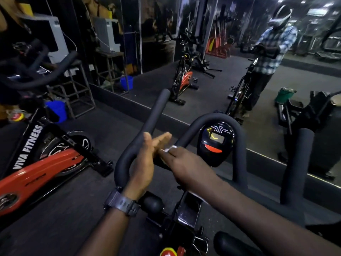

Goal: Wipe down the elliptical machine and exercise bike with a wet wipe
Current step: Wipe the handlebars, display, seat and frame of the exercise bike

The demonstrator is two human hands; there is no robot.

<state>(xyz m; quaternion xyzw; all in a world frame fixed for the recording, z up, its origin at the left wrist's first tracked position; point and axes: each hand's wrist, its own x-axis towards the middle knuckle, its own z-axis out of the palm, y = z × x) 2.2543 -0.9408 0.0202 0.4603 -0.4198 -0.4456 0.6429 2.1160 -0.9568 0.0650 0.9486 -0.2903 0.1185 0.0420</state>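
We stand at the exercise bike, our right hand [186, 163] closed, its fingers [172, 153] pinching a small crumpled white wet wipe [169, 149] just beside the black foam-padded handlebar [151, 119]. Our left hand [145, 161] is open and flat, holding nothing, its palm touching the wipe. We judge the matte, curved bars are in hand, while the glossy black oval console [215, 145] looks unwiped. Nothing shows whether the elliptical machine is done.
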